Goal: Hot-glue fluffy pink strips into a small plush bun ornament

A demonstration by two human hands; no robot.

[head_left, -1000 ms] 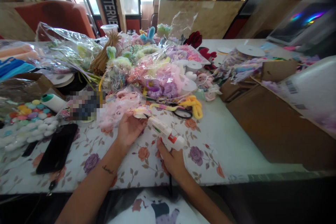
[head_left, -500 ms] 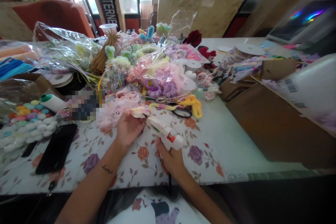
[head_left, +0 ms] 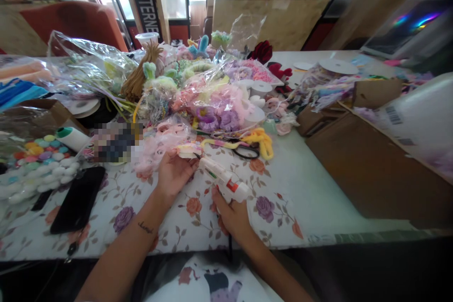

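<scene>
Pinched in the left hand (head_left: 174, 173) is a small pale flower piece (head_left: 187, 150), fingers closed round its near edge, held just left of the glue gun (head_left: 223, 180); the right hand (head_left: 231, 214) is wrapped shut round the gun's handle, nozzle tip touching or almost touching the piece, though which cannot be told. To do this well, I judge the piece should be held steady and low over the tablecloth (head_left: 311, 193), fingertips kept clear of the nozzle, the trigger squeezed gently so only a small bead lands, and the gun lifted straight away to avoid strings. Counting from far left of the gun: one black phone (head_left: 78, 199), flat on the cloth; one bag of pompoms (head_left: 35, 165) beyond it, too many balls to count; one white tube with a green cap (head_left: 71, 137). Behind the gun lie many clear bags of pink and purple flowers (head_left: 215, 108), heaped and overlapping, so their number cannot be told. Just behind and right of the gun is one pair of scissors (head_left: 244, 152), half under one yellow fuzzy twist (head_left: 260, 140). Well right of the gun lies one flat cardboard box (head_left: 368, 170). Two hands, one gun, one piece in hand.
</scene>
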